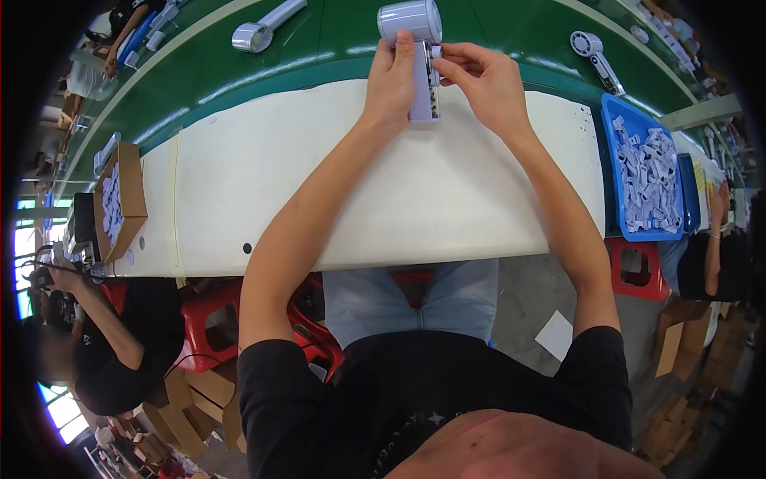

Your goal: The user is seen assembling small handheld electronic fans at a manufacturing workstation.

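Note:
A pale lavender handheld fan [410,21], with a round barrel-like head and a straight handle, stands at the far edge of the white table sheet. The handle's right side is open and shows dark inner parts and small metal bits. My left hand [389,89] wraps the handle just below the head, thumb laid upward along it. At the handle's open side, my right hand [491,86] pinches a small pale plastic part [436,54] between thumb and fingers. The fingers partly hide that part.
Beyond the white sheet [239,160] runs a green conveyor belt [343,32] bearing other fans [267,28], [594,56]. On the right is a blue bin [613,172] of small pale parts; on the left, a cardboard box [132,191] of similar pieces. People sit either side.

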Action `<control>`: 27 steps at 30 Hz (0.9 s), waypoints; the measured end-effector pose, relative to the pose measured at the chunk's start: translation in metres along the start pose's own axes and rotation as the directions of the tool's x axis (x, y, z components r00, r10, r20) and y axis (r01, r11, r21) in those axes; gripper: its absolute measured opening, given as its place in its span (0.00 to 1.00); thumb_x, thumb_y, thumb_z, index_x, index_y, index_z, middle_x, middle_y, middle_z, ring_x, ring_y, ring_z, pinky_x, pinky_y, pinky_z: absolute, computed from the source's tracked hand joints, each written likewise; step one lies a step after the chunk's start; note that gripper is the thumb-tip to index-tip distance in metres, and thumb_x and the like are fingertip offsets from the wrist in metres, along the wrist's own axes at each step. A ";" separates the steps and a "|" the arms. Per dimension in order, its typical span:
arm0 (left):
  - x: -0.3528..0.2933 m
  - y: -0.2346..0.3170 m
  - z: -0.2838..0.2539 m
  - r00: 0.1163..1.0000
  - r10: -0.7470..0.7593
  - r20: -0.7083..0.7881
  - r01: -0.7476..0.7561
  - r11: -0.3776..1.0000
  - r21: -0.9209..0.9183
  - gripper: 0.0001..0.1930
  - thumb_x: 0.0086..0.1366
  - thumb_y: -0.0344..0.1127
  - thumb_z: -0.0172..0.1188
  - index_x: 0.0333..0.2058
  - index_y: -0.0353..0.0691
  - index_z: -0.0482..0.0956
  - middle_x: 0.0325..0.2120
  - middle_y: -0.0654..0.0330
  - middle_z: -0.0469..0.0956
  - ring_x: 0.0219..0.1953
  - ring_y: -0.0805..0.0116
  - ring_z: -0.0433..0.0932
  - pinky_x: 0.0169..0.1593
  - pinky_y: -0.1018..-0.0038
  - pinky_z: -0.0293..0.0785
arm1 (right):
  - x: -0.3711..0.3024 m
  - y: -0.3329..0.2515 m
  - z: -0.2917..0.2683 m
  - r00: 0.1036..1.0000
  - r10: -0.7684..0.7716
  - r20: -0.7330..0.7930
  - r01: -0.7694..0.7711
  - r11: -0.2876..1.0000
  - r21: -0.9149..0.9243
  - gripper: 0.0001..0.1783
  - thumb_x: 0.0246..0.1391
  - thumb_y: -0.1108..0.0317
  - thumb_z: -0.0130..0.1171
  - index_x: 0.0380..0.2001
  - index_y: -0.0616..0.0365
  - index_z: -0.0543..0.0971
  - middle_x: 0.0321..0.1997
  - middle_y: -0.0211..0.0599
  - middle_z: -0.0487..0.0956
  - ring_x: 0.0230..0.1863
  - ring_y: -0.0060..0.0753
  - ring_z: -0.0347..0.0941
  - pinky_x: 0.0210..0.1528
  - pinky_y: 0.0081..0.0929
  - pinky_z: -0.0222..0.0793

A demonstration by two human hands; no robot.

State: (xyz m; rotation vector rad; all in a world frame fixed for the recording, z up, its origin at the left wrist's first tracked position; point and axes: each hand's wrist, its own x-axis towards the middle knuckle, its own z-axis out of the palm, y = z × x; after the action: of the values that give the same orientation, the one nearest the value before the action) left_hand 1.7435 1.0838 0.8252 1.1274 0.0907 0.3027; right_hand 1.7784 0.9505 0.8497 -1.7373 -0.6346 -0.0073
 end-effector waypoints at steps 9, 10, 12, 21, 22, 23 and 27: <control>-0.006 0.000 0.002 0.981 0.193 0.033 -0.194 0.940 0.279 0.24 0.61 0.47 0.58 0.46 0.35 0.65 0.36 0.59 0.73 0.39 0.73 0.74 0.40 0.76 0.73 | -0.007 -0.015 -0.001 0.996 0.030 0.085 -0.015 0.984 -0.180 0.12 0.51 0.70 0.62 0.38 0.65 0.80 0.30 0.36 0.82 0.30 0.24 0.78 0.36 0.19 0.73; -0.006 0.002 0.002 0.988 0.149 0.032 -0.153 0.964 0.218 0.24 0.60 0.46 0.59 0.45 0.35 0.65 0.36 0.59 0.73 0.39 0.73 0.74 0.40 0.76 0.73 | -0.007 -0.017 0.001 0.996 0.012 0.089 0.006 0.980 -0.197 0.12 0.50 0.70 0.62 0.38 0.65 0.80 0.29 0.36 0.81 0.30 0.24 0.78 0.36 0.19 0.73; -0.005 0.003 0.000 0.994 0.105 0.033 -0.109 0.981 0.158 0.23 0.58 0.46 0.60 0.44 0.35 0.65 0.36 0.59 0.73 0.39 0.73 0.74 0.40 0.75 0.73 | -0.011 -0.021 0.003 0.998 -0.041 0.055 0.053 0.971 -0.235 0.13 0.49 0.70 0.63 0.38 0.65 0.80 0.29 0.36 0.81 0.29 0.24 0.77 0.35 0.19 0.73; 0.001 0.003 -0.011 0.945 -0.142 0.295 0.235 0.921 -0.311 0.17 0.61 0.43 0.56 0.42 0.37 0.69 0.33 0.59 0.74 0.35 0.72 0.75 0.39 0.75 0.74 | -0.023 -0.032 0.015 0.963 -0.256 -0.083 0.218 0.923 -0.317 0.15 0.42 0.73 0.67 0.37 0.66 0.80 0.28 0.36 0.79 0.27 0.24 0.76 0.33 0.18 0.73; 0.002 0.002 -0.010 0.948 -0.149 0.280 0.234 0.926 -0.298 0.17 0.60 0.43 0.57 0.42 0.37 0.68 0.33 0.59 0.74 0.35 0.72 0.74 0.39 0.74 0.74 | -0.023 -0.032 0.015 0.963 -0.255 -0.083 0.217 0.922 -0.320 0.15 0.42 0.74 0.67 0.36 0.66 0.80 0.28 0.36 0.79 0.26 0.24 0.75 0.33 0.18 0.73; 0.003 0.000 -0.011 0.951 -0.157 0.266 0.233 0.930 -0.285 0.18 0.59 0.43 0.58 0.42 0.38 0.68 0.34 0.59 0.73 0.36 0.73 0.74 0.39 0.74 0.74 | -0.023 -0.032 0.015 0.963 -0.256 -0.084 0.218 0.923 -0.317 0.15 0.42 0.74 0.67 0.36 0.66 0.80 0.28 0.36 0.79 0.26 0.24 0.75 0.33 0.18 0.73; 0.002 0.000 -0.002 0.987 -0.046 0.151 0.065 0.990 -0.123 0.17 0.60 0.43 0.57 0.42 0.38 0.68 0.33 0.60 0.73 0.35 0.72 0.74 0.39 0.75 0.74 | -0.021 -0.031 0.012 0.967 -0.245 -0.069 0.209 0.918 -0.337 0.15 0.42 0.73 0.67 0.36 0.66 0.80 0.28 0.35 0.78 0.26 0.24 0.75 0.33 0.18 0.73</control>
State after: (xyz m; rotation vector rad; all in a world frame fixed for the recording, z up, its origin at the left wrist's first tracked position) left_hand 1.7444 1.0865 0.8246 1.0154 -0.0282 0.1722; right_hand 1.7438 0.9566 0.8674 -1.9556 -0.7841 -0.3894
